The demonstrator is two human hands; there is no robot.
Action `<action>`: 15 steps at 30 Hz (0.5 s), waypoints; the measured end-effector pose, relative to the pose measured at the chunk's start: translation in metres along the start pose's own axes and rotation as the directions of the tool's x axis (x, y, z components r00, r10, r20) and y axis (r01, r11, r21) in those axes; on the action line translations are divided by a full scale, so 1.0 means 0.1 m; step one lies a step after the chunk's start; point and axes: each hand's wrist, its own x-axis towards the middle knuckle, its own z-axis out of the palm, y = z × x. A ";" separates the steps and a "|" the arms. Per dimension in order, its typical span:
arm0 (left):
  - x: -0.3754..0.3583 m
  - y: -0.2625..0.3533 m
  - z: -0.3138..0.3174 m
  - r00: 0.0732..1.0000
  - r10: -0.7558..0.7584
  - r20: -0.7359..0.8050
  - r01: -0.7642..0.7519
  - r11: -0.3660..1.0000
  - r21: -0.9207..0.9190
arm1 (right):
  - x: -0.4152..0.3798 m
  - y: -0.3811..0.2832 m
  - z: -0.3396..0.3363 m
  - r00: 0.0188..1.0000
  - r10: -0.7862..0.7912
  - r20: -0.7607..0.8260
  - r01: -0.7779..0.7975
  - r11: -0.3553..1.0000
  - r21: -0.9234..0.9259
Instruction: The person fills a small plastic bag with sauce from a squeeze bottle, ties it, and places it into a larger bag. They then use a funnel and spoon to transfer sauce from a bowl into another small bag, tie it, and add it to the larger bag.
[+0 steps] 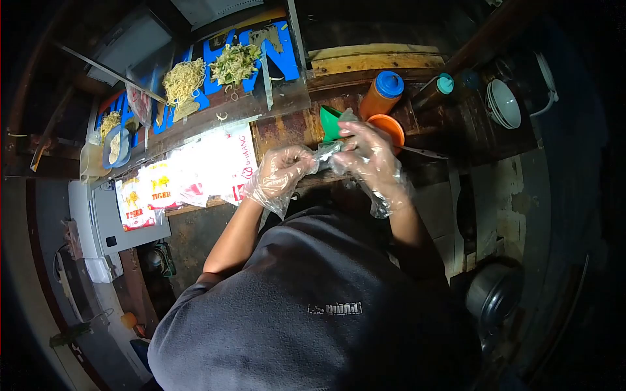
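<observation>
Both hands wear clear plastic gloves and meet over the wooden counter. My left hand (282, 172) is closed in a pinch at the left edge of a small clear plastic bag (326, 154). My right hand (375, 159) has its thumb and lower fingers on the bag's other side, while its upper fingers are bent and raised. What the bag contains, if anything, I cannot make out. Just behind it is a green funnel (330, 122), partly hidden by the right hand. An orange cup (390, 131) stands right behind that hand.
An orange bottle with a blue cap (389, 85) and a teal-capped bottle (445, 83) stand farther back. Stacked white bowls (503, 104) are at right. On the left lie printed plastic packs (195, 171); beyond, noodles (184, 81) and chopped greens (235, 64) sit on a raised shelf.
</observation>
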 end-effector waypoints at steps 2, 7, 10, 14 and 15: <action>0.03 0.07 -0.02 0.998 0.052 0.042 -0.052 0.998 -0.021 | 0.05 -0.04 0.10 0.990 0.105 0.096 -0.102 0.994 -0.038; 0.18 0.06 -0.22 0.986 0.148 0.075 -0.144 0.988 -0.059 | 0.28 -0.12 0.28 0.976 0.153 0.156 -0.136 0.984 -0.112; 0.28 0.10 -0.36 0.983 0.146 0.108 -0.129 0.980 -0.151 | 0.37 -0.24 0.38 0.981 0.155 0.121 -0.155 0.988 -0.008; 0.39 0.24 -0.52 0.968 0.190 0.164 -0.186 0.982 -0.040 | 0.51 -0.27 0.39 0.996 0.074 0.052 -0.071 0.996 -0.050; 0.45 0.19 -0.58 0.954 0.243 0.175 -0.243 0.970 -0.024 | 0.54 -0.27 0.36 0.999 -0.018 0.045 0.021 0.997 -0.071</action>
